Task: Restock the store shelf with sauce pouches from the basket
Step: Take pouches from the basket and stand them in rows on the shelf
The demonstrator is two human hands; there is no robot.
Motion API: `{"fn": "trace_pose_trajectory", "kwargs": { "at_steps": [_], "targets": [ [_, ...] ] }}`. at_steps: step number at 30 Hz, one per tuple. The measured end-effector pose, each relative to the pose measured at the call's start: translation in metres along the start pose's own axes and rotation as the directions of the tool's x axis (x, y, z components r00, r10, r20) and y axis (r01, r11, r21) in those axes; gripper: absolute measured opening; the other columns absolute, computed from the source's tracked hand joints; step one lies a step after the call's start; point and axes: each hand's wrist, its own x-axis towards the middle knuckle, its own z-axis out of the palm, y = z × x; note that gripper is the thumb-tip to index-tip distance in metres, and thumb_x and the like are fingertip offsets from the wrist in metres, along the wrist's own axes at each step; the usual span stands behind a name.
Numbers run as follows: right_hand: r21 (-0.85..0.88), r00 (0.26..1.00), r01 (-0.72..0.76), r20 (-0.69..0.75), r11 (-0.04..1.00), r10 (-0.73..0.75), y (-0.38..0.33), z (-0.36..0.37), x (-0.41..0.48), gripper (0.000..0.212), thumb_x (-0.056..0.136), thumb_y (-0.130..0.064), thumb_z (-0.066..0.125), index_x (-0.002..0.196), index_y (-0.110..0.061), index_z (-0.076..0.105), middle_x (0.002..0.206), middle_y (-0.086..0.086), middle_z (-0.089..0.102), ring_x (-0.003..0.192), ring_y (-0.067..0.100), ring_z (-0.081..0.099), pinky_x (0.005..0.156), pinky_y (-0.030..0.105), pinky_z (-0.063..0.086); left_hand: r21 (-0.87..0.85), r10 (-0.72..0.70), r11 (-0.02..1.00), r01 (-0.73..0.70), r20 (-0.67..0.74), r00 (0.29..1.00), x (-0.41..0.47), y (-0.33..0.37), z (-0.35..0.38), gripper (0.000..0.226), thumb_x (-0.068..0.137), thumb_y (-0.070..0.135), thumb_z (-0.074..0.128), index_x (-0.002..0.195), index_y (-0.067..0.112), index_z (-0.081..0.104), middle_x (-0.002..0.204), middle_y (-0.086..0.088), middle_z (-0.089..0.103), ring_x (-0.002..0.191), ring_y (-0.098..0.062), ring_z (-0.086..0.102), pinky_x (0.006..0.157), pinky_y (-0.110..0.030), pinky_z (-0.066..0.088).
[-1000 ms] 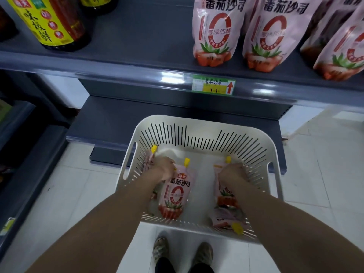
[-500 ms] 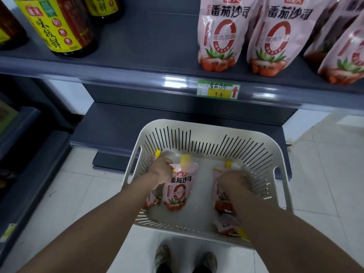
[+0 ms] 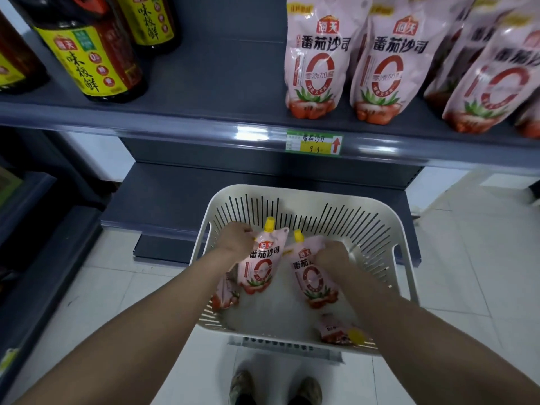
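Pinching left tomato sauce pouch (image 3: 260, 270) with left hand (image 3: 236, 239), right pouch (image 3: 312, 279) with right hand (image 3: 331, 255), by top corners; could slip or snag basket (image 3: 306, 191) rim.

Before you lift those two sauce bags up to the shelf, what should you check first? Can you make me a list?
1. Left hand grips the left pouch near its top: ok.
2. Right hand grips the right pouch: ok.
3. Yellow caps screwed tight: cannot tell.
4. Bare shelf space beside the standing pouches: ok.
5. Basket emptied: not ok, a loose pouch lies inside.
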Motion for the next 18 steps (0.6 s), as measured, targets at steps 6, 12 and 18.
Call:
{"fn": "trace_pose_trajectory", "kwargs": {
  "at_steps": [6,12,18],
  "targets": [
    [0.240,0.954,0.207,-0.265,0.948,-0.141,-0.042,-0.043,-0.065,0.034,0.084,-0.006,0.062,0.119,-0.004,0.062,0.107,0.017,0.069,0.080,0.025,0.066,0.071,0.034,0.056,-0.072,0.095,0.993,-0.098,-0.036,0.995,-0.030,0.039,-0.069,0.020,0.080,0.000,0.061,0.063,0.007,0.052,0.074,-0.009,0.058,0.077,-0.022,0.053,0.056,-0.024,0.039],
    [0.348,0.852,0.423,-0.468,0.836,-0.236,-0.118,-0.097,-0.145,0.017,0.085,-0.010,0.054,0.091,-0.005,0.069,0.080,0.009,0.066,0.073,0.026,0.062,0.059,0.028,0.046,-0.193,0.246,0.944,-0.267,-0.128,0.961,-0.068,0.086,-0.164,0.032,0.085,-0.002,0.050,0.066,0.024,0.047,0.067,0.004,0.048,0.078,-0.023,0.052,0.061,-0.023,0.048],
    [0.491,0.809,0.566,-0.484,0.662,-0.333,-0.199,-0.132,-0.203,0.020,0.081,0.002,0.055,0.074,-0.015,0.062,0.080,0.007,0.067,0.074,0.025,0.064,0.068,0.034,0.054,-0.333,0.285,0.867,-0.372,-0.281,0.916,-0.091,0.113,-0.254,0.024,0.080,-0.006,0.063,0.103,0.001,0.063,0.099,-0.015,0.064,0.088,-0.026,0.062,0.069,-0.029,0.045]
  ]
}}
